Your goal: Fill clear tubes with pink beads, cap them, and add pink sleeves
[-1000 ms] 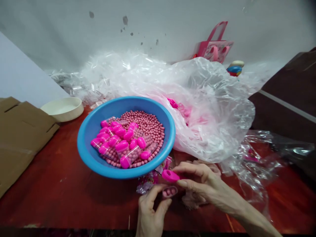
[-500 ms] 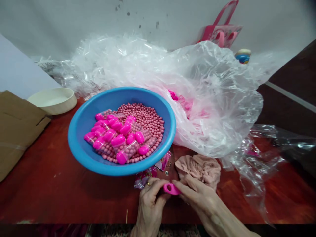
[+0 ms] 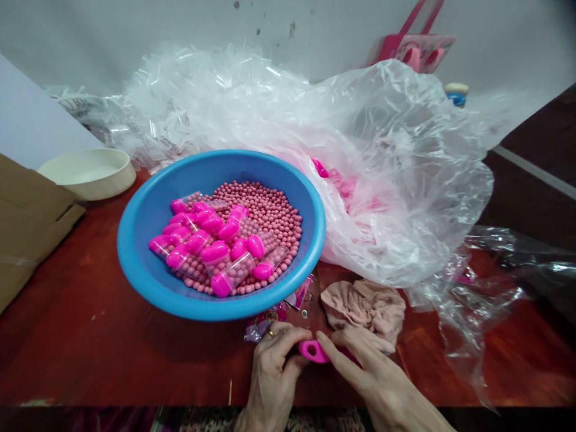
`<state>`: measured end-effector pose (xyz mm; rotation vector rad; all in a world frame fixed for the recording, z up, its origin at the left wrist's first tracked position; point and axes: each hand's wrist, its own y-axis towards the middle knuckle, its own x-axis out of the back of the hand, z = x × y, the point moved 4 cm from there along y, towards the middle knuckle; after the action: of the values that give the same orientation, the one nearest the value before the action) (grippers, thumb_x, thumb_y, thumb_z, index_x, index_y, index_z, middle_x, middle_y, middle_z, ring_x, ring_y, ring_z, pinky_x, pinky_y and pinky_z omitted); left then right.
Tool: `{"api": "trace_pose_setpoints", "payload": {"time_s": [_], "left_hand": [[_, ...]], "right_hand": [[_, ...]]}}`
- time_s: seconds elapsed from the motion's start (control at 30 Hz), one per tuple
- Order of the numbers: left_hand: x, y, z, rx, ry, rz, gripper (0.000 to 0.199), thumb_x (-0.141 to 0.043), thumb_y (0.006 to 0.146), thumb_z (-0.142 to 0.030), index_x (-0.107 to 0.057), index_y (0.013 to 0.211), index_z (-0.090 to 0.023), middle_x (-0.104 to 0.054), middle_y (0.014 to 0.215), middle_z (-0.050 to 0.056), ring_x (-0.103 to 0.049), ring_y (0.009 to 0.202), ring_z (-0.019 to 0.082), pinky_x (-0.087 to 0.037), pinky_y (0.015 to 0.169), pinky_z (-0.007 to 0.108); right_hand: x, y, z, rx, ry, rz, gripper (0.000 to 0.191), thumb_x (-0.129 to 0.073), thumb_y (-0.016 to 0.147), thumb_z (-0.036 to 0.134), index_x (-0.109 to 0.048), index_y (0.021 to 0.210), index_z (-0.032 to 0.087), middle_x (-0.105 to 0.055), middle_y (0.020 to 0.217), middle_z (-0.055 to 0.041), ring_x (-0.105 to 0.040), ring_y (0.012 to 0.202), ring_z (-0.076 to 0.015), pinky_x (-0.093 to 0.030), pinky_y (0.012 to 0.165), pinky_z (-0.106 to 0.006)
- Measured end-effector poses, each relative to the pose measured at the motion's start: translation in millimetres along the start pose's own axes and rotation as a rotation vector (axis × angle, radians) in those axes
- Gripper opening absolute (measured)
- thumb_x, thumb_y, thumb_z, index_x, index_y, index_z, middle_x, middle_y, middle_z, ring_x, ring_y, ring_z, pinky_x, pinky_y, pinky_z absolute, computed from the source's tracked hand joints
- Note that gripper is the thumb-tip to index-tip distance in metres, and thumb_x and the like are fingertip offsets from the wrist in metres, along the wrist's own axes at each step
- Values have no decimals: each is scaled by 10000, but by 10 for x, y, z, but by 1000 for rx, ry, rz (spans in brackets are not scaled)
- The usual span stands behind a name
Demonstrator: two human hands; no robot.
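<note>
A bright pink plastic piece with a round hole (image 3: 314, 351) is held between my two hands near the table's front edge. My left hand (image 3: 275, 366) wears a ring and pinches the piece's left end. From the right, the fingers of my right hand (image 3: 366, 363) close on its other side, beside a crumpled tan cloth (image 3: 364, 306). Behind the hands stands a blue basin (image 3: 216, 310) of small pink beads (image 3: 265, 210). Clear tubes with pink caps (image 3: 215, 252), filled with beads, lie on the beads at the left.
Clear plastic bags (image 3: 387, 156) with pink pieces inside spread behind and right of the basin. A cream dish (image 3: 101, 186) and a cardboard box (image 3: 31, 228) stand at the left. Small printed packets (image 3: 300, 294) lie under the basin's front rim. A pink bag (image 3: 414, 51) is at the back wall.
The view has shifted slightly. My right hand's fingers have shifted on the pink piece, and more pink shows beneath them. My left hand keeps its pinch.
</note>
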<state>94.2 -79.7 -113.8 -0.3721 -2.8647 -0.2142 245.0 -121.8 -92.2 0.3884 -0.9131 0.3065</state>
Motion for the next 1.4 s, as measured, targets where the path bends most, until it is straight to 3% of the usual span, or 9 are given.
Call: {"api": "trace_pose_setpoints", "payload": {"time_s": [0.23, 0.33, 0.53, 0.67, 0.87, 1.03, 1.17, 1.4], "left_hand": [[-20, -15, 10, -75, 37, -25, 197, -686, 752, -150, -680, 948, -175, -693, 817, 42, -622, 759, 189, -488, 689, 277], [-22, -9, -16, -122, 21, 2, 148, -632, 808, -199, -675, 949, -184, -706, 826, 35, -606, 767, 182, -474, 701, 277], [-2, 3, -46, -138, 12, 9, 209, -575, 843, -320, -664, 929, -151, -693, 815, 52, -589, 758, 182, -459, 690, 276], [-9, 8, -60, -112, -1, 53, 197, -525, 878, -297, -661, 860, -155, -671, 781, 48, -559, 749, 187, -430, 675, 285], [-26, 3, -75, -126, -39, 78, 165, -516, 884, -226, -651, 858, -135, -665, 803, 64, -540, 765, 198, -407, 706, 302], [-23, -3, -68, -96, -62, 105, 123, -527, 871, -190, -636, 830, -151, -647, 783, 49, -547, 789, 203, -413, 718, 306], [-7, -19, -42, -82, -33, 102, 97, -566, 844, -170, -637, 910, -164, -661, 851, 50, -564, 818, 198, -440, 743, 305], [12, -30, -35, -179, 63, -15, 250, -587, 845, -248, -608, 1085, -183, -705, 910, 56, -628, 832, 176, -494, 763, 265]], "right_hand": [[21, -45, -47, 208, -422, 24, 541, -364, 864, 128, -309, 1401, 91, -577, 1026, -162, -553, 953, -253, -497, 748, -341], [7, -34, -10, 198, -491, 33, 529, -362, 843, 95, -344, 1372, 66, -568, 1018, -162, -538, 942, -267, -493, 758, -361], [-36, 26, 131, 99, -480, -79, 493, -276, 863, 67, -341, 1351, 57, -551, 998, -159, -522, 866, -264, -462, 757, -393], [-45, 54, 117, 104, -457, -64, 450, -263, 884, 88, -396, 1313, 57, -559, 987, -165, -531, 859, -259, -465, 739, -394], [95, 211, 110, 154, -290, -112, 345, -333, 954, 292, -524, 1153, 85, -613, 856, -117, -578, 756, -204, -494, 630, -312], [150, 318, 116, 134, -197, -148, 231, -365, 960, 232, -545, 1051, 120, -605, 714, -44, -563, 610, -133, -475, 533, -235], [99, 286, 67, 165, -206, -101, 274, -308, 970, 185, -528, 1114, 108, -605, 720, -53, -558, 654, -156, -487, 566, -268], [24, 131, 45, 201, -346, 35, 366, -259, 959, 157, -503, 1213, 56, -635, 811, -108, -535, 698, -198, -454, 575, -343]]}}
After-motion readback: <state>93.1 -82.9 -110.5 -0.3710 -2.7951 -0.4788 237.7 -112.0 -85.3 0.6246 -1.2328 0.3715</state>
